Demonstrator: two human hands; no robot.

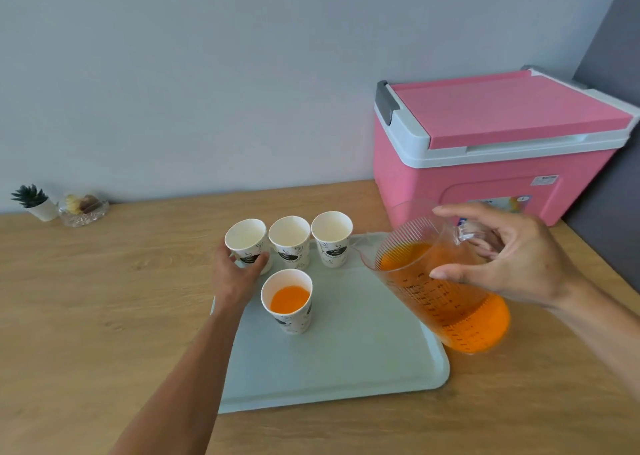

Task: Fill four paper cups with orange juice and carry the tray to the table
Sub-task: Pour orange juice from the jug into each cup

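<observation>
Gripping the empty far-left cup (246, 241) at the far-left corner of the tray (346, 361), left hand (238, 276) curled round its base. Right of it stood empty middle cup (290, 243) and right cup (332, 238); juice-filled cup (287, 304) sat nearer. Right hand (512, 264) held tilted juice jug (450, 311) over the tray's right edge.

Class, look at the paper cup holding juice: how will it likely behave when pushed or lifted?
The filled paper cup probably has thin walls that buckle under a squeeze. Its orange juice sits below the rim, so it likely weighs little but may slosh. Narrow-based on the smooth tray, it may slide or tip if pushed.
</observation>
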